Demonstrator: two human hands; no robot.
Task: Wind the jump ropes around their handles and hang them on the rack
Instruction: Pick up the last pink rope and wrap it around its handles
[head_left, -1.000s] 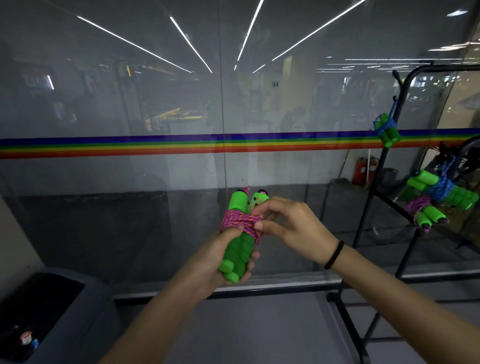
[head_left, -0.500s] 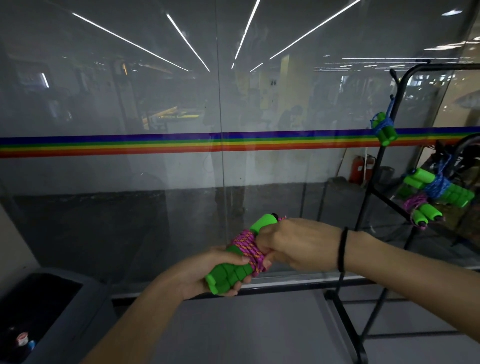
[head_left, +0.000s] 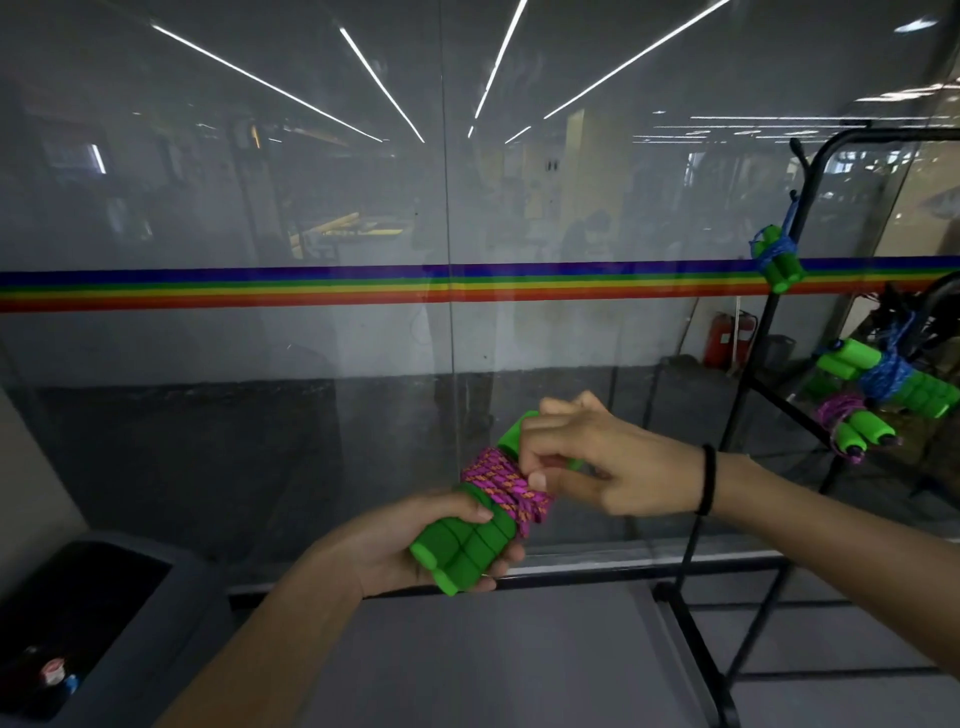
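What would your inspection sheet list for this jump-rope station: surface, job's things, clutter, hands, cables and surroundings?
Surface: grey floor; no table seen.
Job's things: pink jump rope wound round green handles, held; blue-roped bundle hangs on black rack; second blue bundle and purple bundle lower right.
Clutter: grey bin, lower left.
Hands: left hand grips the handles; right hand pinches the rope windings.
Cables: nothing seen.
Surroundings: glass wall with rainbow stripe; fire extinguisher behind it.

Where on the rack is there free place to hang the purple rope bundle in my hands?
Bare: the rack's top bar, right of the high blue bundle, and the upright below that bundle. Crowded: the lower right, where the low blue bundle and the purple bundle sit close together.
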